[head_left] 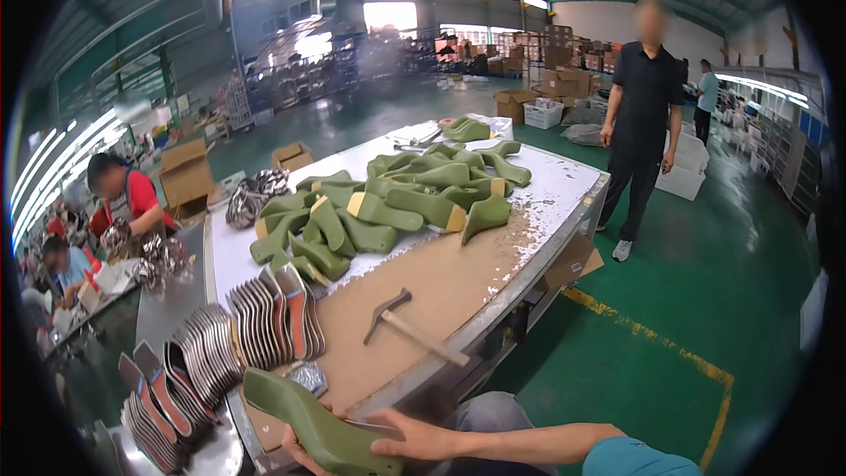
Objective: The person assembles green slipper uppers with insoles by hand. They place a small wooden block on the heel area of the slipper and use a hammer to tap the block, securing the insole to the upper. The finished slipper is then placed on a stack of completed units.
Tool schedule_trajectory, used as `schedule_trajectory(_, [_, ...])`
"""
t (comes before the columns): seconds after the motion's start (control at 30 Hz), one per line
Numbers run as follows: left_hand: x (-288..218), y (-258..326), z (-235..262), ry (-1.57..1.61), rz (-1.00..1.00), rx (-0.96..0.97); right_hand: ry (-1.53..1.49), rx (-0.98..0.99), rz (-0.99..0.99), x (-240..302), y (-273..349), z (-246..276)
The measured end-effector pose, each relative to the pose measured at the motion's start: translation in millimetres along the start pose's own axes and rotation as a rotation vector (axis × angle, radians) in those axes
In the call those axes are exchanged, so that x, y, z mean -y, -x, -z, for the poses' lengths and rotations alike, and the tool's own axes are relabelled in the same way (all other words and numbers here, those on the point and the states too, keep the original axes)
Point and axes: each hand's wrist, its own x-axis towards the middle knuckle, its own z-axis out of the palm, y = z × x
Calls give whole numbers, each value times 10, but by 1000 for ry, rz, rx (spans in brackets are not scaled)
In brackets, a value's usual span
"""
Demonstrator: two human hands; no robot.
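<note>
A green shoe last (304,414) lies tilted across my hands at the table's near edge, its toe pointing up and left. My left hand (301,454), mostly hidden behind the last, holds it from the left and below. My right hand (419,436) grips its right side, the thumb pressed on the green surface. A thin, pale, flat piece (374,427) shows between my right fingers and the last; it looks like an insole edge. Beyond my hands, a hammer (427,339) with a wooden handle rests on the brown board. Curved insoles (207,339) stand in packed rows to the left.
Several more green lasts (419,203) are heaped on the table (564,178). A small shiny packet (308,377) lies beside the insoles. One person in black (648,97) stands past the table's right edge; another in red (141,198) works at the left. An open carton (568,264) sits below the tabletop.
</note>
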Motion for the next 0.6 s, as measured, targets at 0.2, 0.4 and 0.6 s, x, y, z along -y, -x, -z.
schedule_trajectory(0.2, [-188,128,-94,46,-213,248,374,205,74,198,51,154])
schedule_trajectory(0.4, [-452,72,-407,-141,-560,244,682,-58,460,293,-126,291])
schedule_trajectory(0.6, [-268,161,141,-38,-612,-66,899,45,429,45,-344,68])
